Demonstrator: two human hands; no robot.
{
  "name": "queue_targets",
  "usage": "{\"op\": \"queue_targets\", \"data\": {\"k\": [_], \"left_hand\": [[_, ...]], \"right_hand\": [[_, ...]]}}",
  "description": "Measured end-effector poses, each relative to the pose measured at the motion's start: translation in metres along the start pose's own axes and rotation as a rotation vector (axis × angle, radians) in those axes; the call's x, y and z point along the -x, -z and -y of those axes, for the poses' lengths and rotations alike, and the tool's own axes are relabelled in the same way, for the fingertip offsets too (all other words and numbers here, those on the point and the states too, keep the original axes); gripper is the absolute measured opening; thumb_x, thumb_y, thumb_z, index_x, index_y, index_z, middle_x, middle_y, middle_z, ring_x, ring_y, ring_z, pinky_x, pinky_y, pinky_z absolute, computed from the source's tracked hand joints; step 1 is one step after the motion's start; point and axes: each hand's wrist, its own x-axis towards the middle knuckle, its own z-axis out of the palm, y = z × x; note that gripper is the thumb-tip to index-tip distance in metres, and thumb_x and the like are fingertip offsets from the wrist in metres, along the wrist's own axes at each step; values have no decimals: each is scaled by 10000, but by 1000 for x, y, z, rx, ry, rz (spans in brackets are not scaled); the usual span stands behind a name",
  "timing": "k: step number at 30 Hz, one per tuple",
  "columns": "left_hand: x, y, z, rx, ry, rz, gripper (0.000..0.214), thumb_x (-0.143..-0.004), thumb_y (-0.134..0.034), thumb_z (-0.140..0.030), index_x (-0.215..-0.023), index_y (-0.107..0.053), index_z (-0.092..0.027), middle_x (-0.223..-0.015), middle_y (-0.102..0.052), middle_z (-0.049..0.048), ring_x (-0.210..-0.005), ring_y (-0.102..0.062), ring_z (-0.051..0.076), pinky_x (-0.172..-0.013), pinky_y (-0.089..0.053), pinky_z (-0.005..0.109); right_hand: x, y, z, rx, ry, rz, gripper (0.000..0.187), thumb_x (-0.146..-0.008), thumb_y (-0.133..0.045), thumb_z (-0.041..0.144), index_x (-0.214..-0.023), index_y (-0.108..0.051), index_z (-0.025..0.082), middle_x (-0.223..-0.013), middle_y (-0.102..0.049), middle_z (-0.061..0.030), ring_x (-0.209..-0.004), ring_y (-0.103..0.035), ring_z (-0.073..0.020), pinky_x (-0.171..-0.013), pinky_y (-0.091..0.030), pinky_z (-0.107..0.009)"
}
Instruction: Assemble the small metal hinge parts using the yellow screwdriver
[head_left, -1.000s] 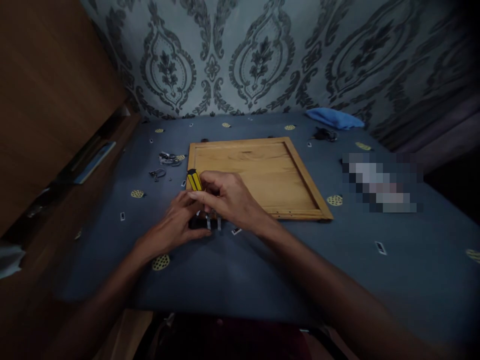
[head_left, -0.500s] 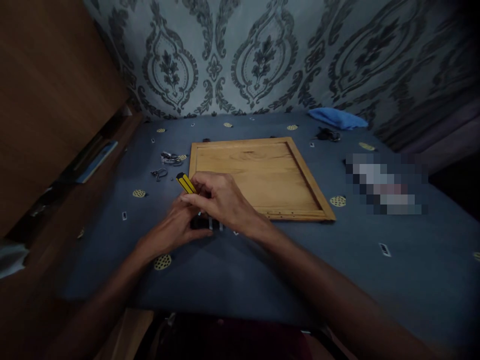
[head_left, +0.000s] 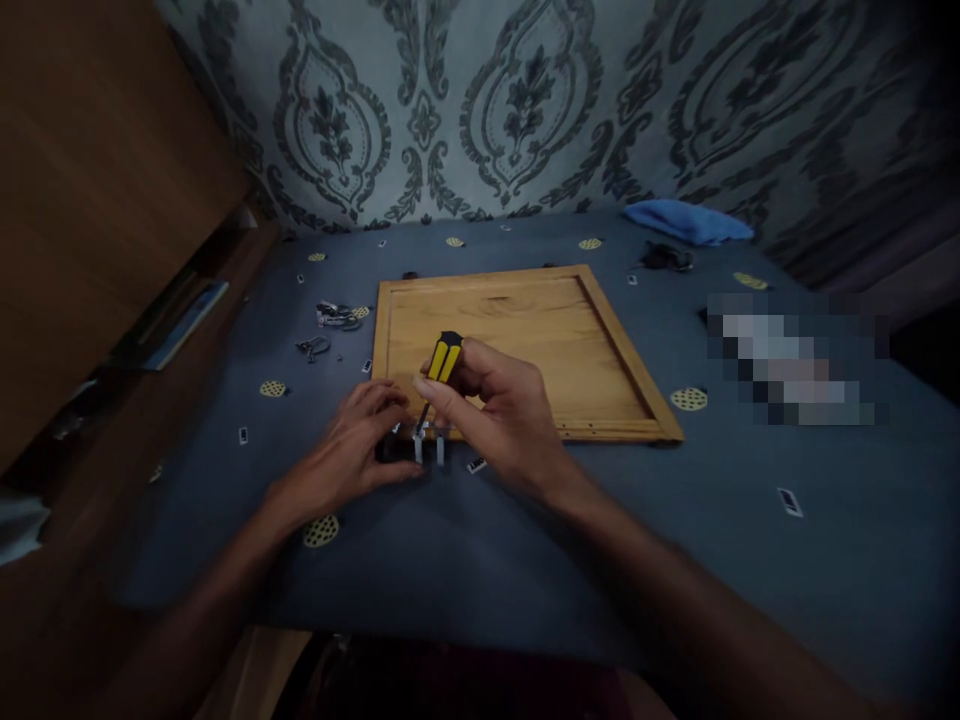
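Observation:
My right hand [head_left: 501, 408] grips a yellow-and-black screwdriver [head_left: 441, 362], handle up and leaning right, with its tip down on a small metal bracket [head_left: 427, 446] at the near-left corner of a wooden panel [head_left: 525, 345]. My left hand [head_left: 352, 450] lies beside the bracket on the blue cloth, fingers curled against a dark part of it that I cannot make out clearly. The panel lies flat with a raised rim.
Loose metal fittings [head_left: 330, 318] lie left of the panel. A blue cloth bundle [head_left: 686, 220] and a dark object [head_left: 664, 257] sit at the back right. A brown cabinet [head_left: 97, 210] stands on the left, and patterned wallpaper is behind.
The screwdriver handle has swung from leaning left to leaning right, and my right hand has shifted a little to the right. My left hand has stayed by the bracket.

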Motion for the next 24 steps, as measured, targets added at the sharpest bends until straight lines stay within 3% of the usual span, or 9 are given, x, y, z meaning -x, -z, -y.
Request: {"op": "queue_targets", "data": {"k": [9, 15, 24], "left_hand": [[0, 1, -1, -8, -9, 13, 450, -872, -811, -381, -1265, -664, -220, -1435, -553, 114, -1381, -445, 344, -1186, -387, 566], [-1, 1, -1, 3, -28, -5, 435, -881, -798, -384, -1266, -663, -234, -1426, -562, 103, -1374, -456, 341, -1177, -403, 557], [1, 0, 0, 19, -16, -36, 363, -882, -781, -370, -1204, -679, -236, -1289, -615, 86, -1281, -513, 338, -1102, -480, 539]], "right_hand": [[0, -3, -6, 35, -13, 19, 297, -943, -638, 404, -751, -524, 210, -686, -528, 24, -657, -503, -128, -598, -413, -274], [0, -2, -7, 106, 62, 7, 309, -931, -652, 354, -708, -491, 212, -655, -480, 43, -627, -469, -116, -595, -366, -276], [-2, 0, 2, 102, 104, 100, 347, -909, -683, 334, -693, -437, 222, -647, -485, 49, -612, -469, -105, -593, -366, -260]]}}
